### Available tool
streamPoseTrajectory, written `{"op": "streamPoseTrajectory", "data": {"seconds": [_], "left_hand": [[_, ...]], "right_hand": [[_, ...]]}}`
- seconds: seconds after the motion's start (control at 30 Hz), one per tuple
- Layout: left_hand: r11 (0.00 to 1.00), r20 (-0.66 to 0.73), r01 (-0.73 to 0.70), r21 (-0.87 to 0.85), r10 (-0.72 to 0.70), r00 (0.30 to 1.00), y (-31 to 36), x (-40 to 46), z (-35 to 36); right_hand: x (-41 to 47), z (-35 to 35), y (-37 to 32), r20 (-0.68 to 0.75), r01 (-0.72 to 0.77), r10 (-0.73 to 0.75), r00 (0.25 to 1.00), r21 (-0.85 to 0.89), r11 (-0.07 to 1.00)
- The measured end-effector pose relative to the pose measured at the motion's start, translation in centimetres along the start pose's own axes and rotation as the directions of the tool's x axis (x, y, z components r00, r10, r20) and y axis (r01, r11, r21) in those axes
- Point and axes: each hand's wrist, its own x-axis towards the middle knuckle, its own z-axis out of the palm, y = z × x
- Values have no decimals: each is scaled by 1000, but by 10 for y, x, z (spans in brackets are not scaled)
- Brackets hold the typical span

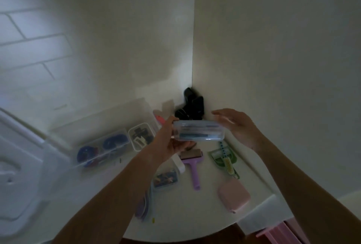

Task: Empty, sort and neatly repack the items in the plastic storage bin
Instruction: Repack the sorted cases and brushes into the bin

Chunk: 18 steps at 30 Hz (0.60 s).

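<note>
Storage bin (109,124) sits at centre left. We see one clear box (198,131) mid-frame, grasped by our left hand (172,144); our right hand (237,126) hovers beside it, fingers relaxed.

The left hand (170,144) grips one end of a clear lidded box (198,130) above the white desk (211,214); the right hand (237,126), fingers straight, sits just beside its other end. Below the hands lie a purple roller (192,167), a green comb (224,156) and a pink case (234,194); the plastic storage bin (109,140) is left of the left hand
</note>
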Motion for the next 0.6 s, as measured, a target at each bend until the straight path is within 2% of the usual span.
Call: {"op": "streamPoseTrajectory", "data": {"seconds": [0.07,0.1,0.17,0.23,0.33,0.47,0.53,0.6], "left_hand": [[1000,-12,-4,1,4,1000,4,-2,-1],[1000,-9,-4,0,4,1000,5,-4,-2],[1000,-4,4,-1,-4,1000,6,-8,-2],[1000,-7,12,17,-12,1000,7,-10,-1],[999,-4,15,38,-15,1000,5,-11,0],[997,44,-26,66,23,999,-1,-14,0],[997,60,-62,52,58,996,-4,-14,0],[995,56,-88,41,86,995,-7,-12,-1]], "right_hand": [[-15,4,23,-277,-100,90,957,-22,995],[-23,7,40,-332,-171,125,935,-113,979],[-40,15,75,-311,-298,210,927,-272,915],[-55,25,106,-268,-417,342,901,-310,854],[-76,38,143,-304,-529,441,844,-339,778],[-97,54,189,-253,-653,627,737,-506,563],[-104,64,205,-212,-688,688,694,-475,548],[-109,76,218,-172,-685,700,693,-460,566]]}}
